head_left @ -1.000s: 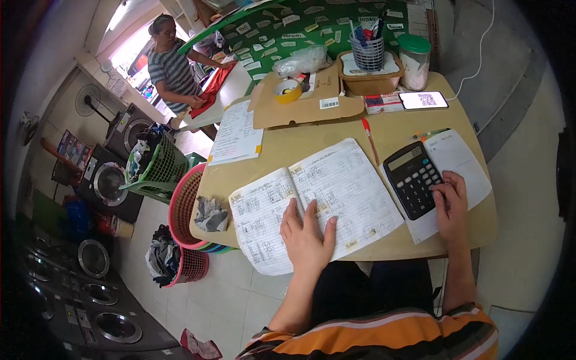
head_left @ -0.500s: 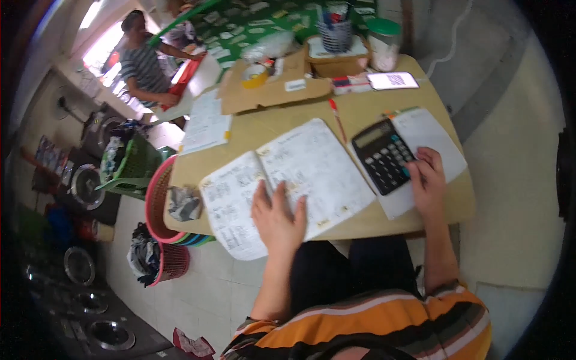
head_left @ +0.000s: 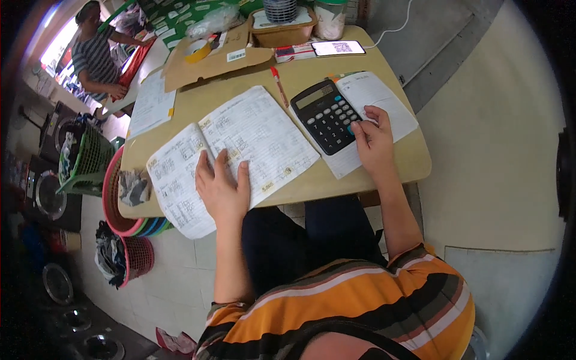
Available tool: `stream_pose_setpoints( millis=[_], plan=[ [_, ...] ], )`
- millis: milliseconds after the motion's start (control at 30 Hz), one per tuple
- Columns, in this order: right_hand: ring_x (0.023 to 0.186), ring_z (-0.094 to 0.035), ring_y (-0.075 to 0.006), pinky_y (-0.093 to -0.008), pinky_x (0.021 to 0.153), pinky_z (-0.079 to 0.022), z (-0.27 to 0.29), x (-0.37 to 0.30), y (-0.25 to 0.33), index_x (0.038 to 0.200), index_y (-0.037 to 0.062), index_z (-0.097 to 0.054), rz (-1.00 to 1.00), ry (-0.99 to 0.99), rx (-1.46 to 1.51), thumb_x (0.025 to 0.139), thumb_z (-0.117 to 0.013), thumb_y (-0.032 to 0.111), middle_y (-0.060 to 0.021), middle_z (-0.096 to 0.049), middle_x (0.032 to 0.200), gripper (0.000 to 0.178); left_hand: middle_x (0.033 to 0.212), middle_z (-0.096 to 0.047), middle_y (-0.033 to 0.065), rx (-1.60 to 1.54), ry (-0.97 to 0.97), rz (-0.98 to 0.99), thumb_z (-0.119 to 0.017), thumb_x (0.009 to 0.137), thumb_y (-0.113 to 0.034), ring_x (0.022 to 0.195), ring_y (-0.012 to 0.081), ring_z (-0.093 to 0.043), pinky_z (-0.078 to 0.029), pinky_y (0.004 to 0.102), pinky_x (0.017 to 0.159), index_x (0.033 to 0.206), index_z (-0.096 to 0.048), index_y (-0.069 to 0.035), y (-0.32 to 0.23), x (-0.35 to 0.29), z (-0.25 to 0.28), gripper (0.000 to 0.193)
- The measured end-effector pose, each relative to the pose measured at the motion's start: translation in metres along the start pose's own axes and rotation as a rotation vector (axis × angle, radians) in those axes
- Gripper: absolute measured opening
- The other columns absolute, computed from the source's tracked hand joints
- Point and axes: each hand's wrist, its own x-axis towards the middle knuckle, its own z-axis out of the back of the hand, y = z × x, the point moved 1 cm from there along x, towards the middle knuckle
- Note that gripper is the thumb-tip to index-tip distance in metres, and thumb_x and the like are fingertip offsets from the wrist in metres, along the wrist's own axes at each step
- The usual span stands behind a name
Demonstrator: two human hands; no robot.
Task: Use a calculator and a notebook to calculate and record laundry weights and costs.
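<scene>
Hanging over the table [head_left: 414, 157] edge, the open ledger [head_left: 231, 150] was pinned only by the flat, released left hand [head_left: 223, 189], so a slip seemed possible while the right hand [head_left: 373, 141], grasping nothing, keyed the black calculator [head_left: 327, 115].

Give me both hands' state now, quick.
Left hand: open, flat on the open handwritten paper ledger.
Right hand: open, fingertip on the black rectangular desk calculator, holding nothing.

One head-worn fisheye view looks steeply down, close above the table [head_left: 414, 157]; edges bend.
</scene>
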Motion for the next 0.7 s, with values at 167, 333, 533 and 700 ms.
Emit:
stream_pose_setpoints(
  millis=[167, 333, 533, 700],
  plan=[
    [0.103, -0.063, -0.0266, -0.0357, 0.08, -0.053, 0.006, -0.001, 0.003, 0.088, -0.007, -0.07, -0.026, 0.103, 0.002, 0.097, -0.068, 0.01, -0.0213, -0.056, 0.129, 0.02, 0.147, -0.048, 0.0265, 0.028, -0.032, -0.016, -0.07, 0.091, -0.042, 0.136, 0.0441, -0.044, -0.035, 0.0512, 0.113, 0.13, -0.065, -0.009, 0.004, -0.002, 0.0, 0.052],
    [0.109, -0.062, -0.0292, -0.0362, 0.087, -0.052, 0.007, 0.001, 0.004, 0.097, -0.0041, -0.069, -0.014, 0.17, 0.045, 0.1, -0.064, 0.01, -0.0212, -0.052, 0.136, 0.015, 0.146, -0.048, 0.0266, -0.023, -0.043, -0.036, -0.069, 0.092, -0.044, 0.136, 0.044, -0.044, -0.035, 0.0523, 0.113, 0.13, -0.065, -0.008, 0.005, -0.003, -0.003, 0.053],
    [0.126, -0.055, -0.0366, -0.0434, 0.107, -0.044, -0.004, -0.003, 0.0, 0.107, 0.0028, -0.073, -0.005, 0.169, 0.148, 0.1, -0.065, 0.013, -0.0202, -0.05, 0.14, 0.015, 0.149, -0.047, 0.0262, -0.016, -0.02, -0.014, -0.067, 0.093, -0.045, 0.137, 0.0436, -0.044, -0.034, 0.052, 0.114, 0.131, -0.065, -0.009, 0.008, -0.004, 0.0, 0.053],
    [0.126, -0.054, -0.0367, -0.043, 0.106, -0.045, -0.002, -0.003, 0.0, 0.107, 0.0059, -0.075, 0.027, 0.155, 0.124, 0.098, -0.067, 0.012, -0.0197, -0.051, 0.14, 0.014, 0.149, -0.047, 0.0254, 0.012, -0.028, -0.022, -0.067, 0.093, -0.044, 0.138, 0.0429, -0.043, -0.033, 0.0513, 0.115, 0.132, -0.065, -0.01, 0.011, -0.005, -0.003, 0.052]
  ],
)
